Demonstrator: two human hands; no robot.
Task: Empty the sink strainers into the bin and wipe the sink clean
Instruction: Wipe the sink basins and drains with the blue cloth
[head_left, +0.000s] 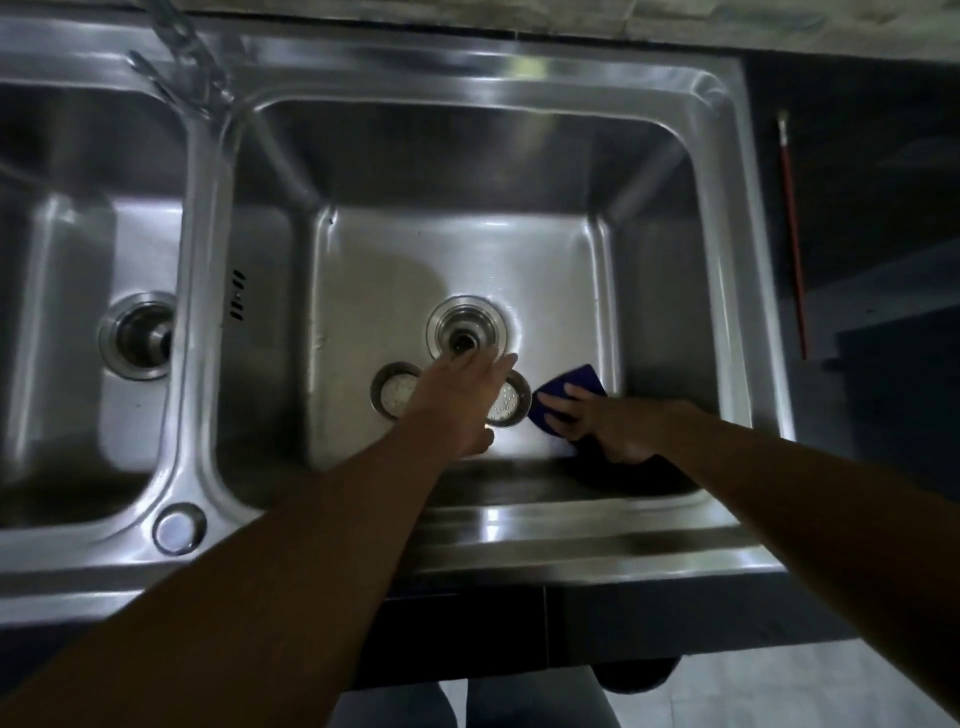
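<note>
The left hand (457, 400) is held over the floor of the right basin (467, 249) with fingers extended and nothing gripped. It is positioned between two strainers. The left strainer (394, 397) is exposed just beside the wrist, and the right strainer (508, 410) is partly covered by the palm. Both are laid on the basin floor, just in front of the uncovered drain (465, 332). A blue cloth (576, 379) is pressed flat beside the right strainer by the straight fingers of the right hand (602, 423). Strainer contents cannot be determined.
</note>
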